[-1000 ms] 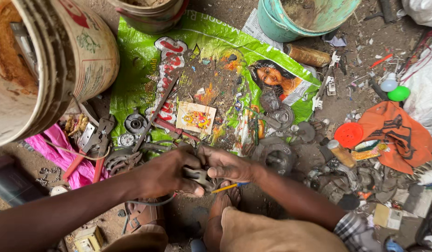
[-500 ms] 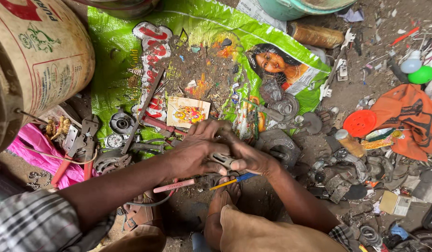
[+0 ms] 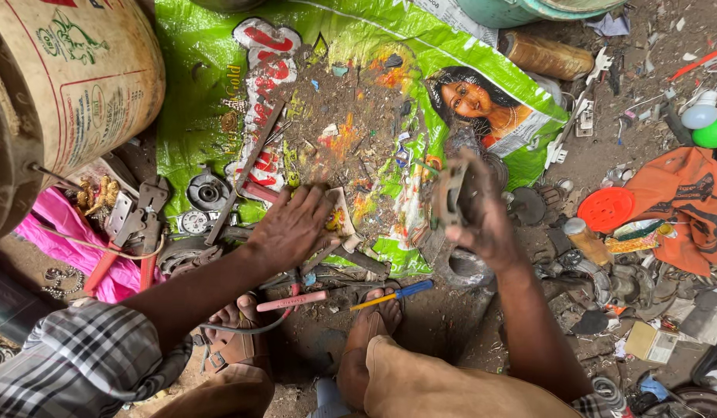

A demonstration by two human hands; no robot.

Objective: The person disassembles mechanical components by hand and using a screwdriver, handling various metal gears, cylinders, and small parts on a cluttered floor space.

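Note:
My right hand (image 3: 482, 213) is raised over the green printed sack (image 3: 211, 93) and grips a small dirty metal part (image 3: 450, 193). My left hand (image 3: 293, 226) lies palm down on the sack's near edge, its fingers spread over small scrap and a printed card (image 3: 339, 220). Whether it holds anything under the palm is hidden. A pink-handled tool (image 3: 293, 301) and a blue and yellow screwdriver (image 3: 393, 295) lie on the dirt just in front of my sandalled feet (image 3: 370, 329).
A large sack-wrapped drum (image 3: 72, 85) stands at the left. Red-handled pliers (image 3: 126, 240), round metal parts and a long rusty bar (image 3: 246, 170) lie left of my hand. An orange cloth (image 3: 684, 201), a red lid (image 3: 606, 209) and mixed scrap crowd the right.
Both hands were together on one small part near my feet. Now they are apart: the right hand has lifted the part up and right, the left has dropped flat onto the sack.

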